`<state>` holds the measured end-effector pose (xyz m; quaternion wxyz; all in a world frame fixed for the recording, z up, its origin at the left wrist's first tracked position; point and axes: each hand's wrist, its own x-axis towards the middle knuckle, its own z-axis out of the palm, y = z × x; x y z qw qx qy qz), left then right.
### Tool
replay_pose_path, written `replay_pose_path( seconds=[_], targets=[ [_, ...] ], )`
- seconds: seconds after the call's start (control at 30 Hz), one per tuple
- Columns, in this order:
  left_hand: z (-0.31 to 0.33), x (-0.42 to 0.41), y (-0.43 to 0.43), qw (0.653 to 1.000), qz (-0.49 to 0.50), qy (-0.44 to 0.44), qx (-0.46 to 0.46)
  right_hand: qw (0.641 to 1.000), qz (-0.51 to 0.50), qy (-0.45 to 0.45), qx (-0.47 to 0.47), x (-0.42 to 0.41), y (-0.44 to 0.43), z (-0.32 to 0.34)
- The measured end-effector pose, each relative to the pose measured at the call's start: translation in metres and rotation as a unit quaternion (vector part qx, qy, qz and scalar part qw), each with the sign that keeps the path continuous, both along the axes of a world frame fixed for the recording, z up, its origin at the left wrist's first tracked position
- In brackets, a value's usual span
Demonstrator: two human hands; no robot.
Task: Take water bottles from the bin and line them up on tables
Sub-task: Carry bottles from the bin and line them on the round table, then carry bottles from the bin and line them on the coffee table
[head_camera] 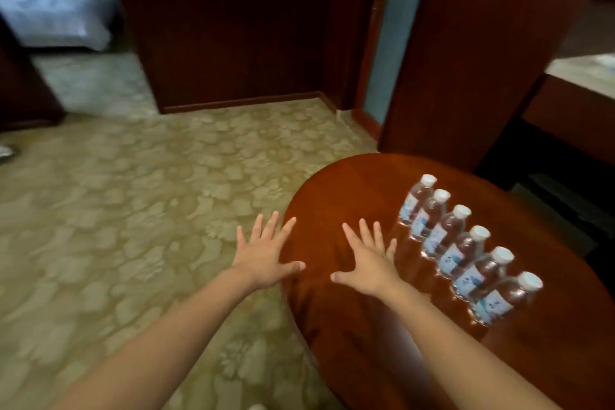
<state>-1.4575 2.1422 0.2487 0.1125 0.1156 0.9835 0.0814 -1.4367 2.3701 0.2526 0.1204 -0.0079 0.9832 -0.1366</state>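
Several small clear water bottles (466,248) with white caps and blue labels stand in a straight diagonal row on a round dark-red wooden table (349,196) at the right. My left hand (266,255) is spread flat, palm down, over the table's left edge and holds nothing. My right hand (367,261) is spread the same way over the tabletop, just left of the bottle row, its little finger close to the row but apart from it. No bin is in view.
Patterned beige carpet (133,210) covers the floor to the left. Dark wooden wall panels (233,27) and a door frame (369,53) stand behind the table. A dark cabinet with a pale countertop (579,73) is at the far right, a white bundle (50,10) at the top left.
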Motion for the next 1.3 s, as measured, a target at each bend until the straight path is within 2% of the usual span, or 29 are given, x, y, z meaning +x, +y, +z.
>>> replay_pose_path(
  seconds=[0.23,0.63,0.93,1.3],
  targets=[
    [0.003,0.065,-0.106,0.986,0.165,-0.007,-0.036,0.985,0.172,0.0,-0.026,-0.009,-0.12,0.0],
    [0.008,0.185,-0.324,0.93,0.366,0.01,-0.036,0.916,0.4,0.013,-0.011,0.026,-0.394,0.008],
    [0.013,0.294,-0.522,0.867,0.496,0.003,-0.049,0.851,0.525,0.021,-0.012,0.091,-0.636,0.013],
    [-0.004,0.408,-0.667,0.771,0.636,-0.006,-0.012,0.757,0.654,-0.009,0.009,0.18,-0.845,0.002]
  ],
)
